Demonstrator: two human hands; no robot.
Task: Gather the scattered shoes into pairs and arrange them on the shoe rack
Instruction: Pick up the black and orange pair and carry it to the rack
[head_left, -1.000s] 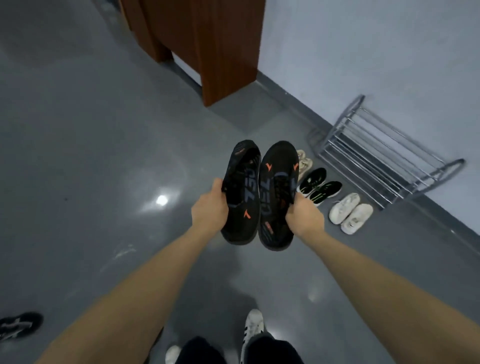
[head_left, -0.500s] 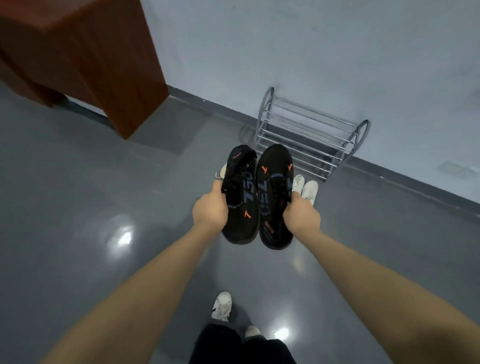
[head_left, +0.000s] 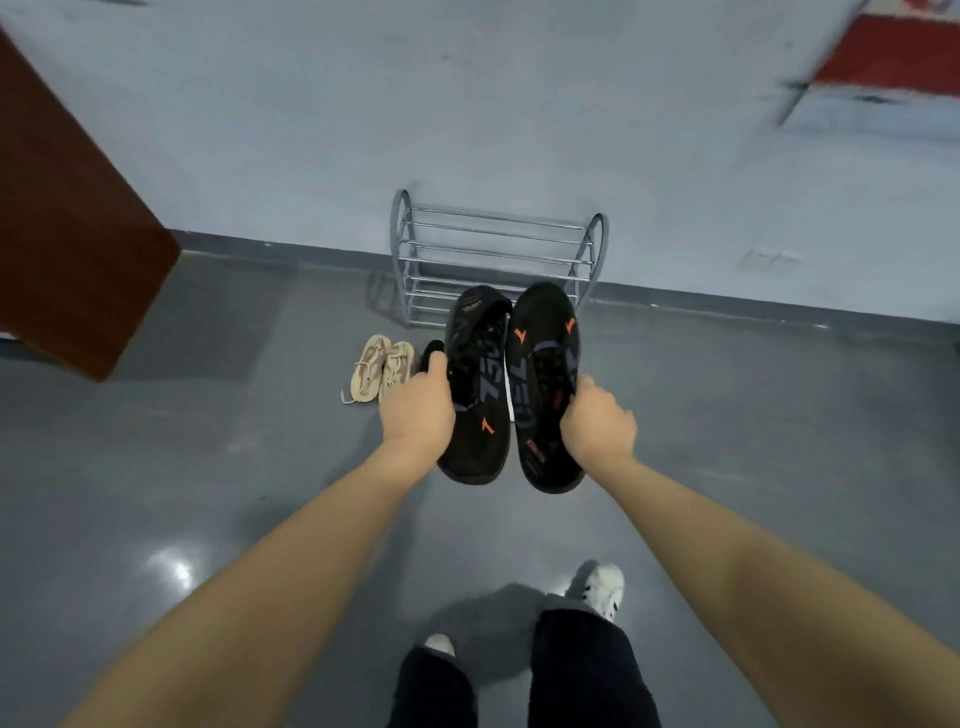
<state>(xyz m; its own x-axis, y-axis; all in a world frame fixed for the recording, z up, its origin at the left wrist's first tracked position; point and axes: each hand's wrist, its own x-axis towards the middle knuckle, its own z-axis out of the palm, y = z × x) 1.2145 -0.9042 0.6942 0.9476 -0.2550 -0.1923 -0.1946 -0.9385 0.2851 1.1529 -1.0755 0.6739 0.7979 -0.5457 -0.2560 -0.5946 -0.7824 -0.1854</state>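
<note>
Here the left hand (head_left: 418, 415) grips the left black shoe (head_left: 475, 387) and the right hand (head_left: 597, 423) grips the right black shoe (head_left: 545, 384), soles toward the camera, side by side, presumably to keep the pair matched for placement. Both arms extend toward 12 o'clock, where the bare shoe rack (head_left: 496, 244) stands against the wall. Beige sandals (head_left: 379, 366) lie on the floor at 10 o'clock.

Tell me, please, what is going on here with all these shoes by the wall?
A person is carrying a pair of black shoes, the left hand gripping the left black shoe and the right hand gripping the right black shoe. Ahead, a metal shoe rack stands against the wall, with no shoes visible on it. A pair of beige sandals lies on the floor before it.
</note>
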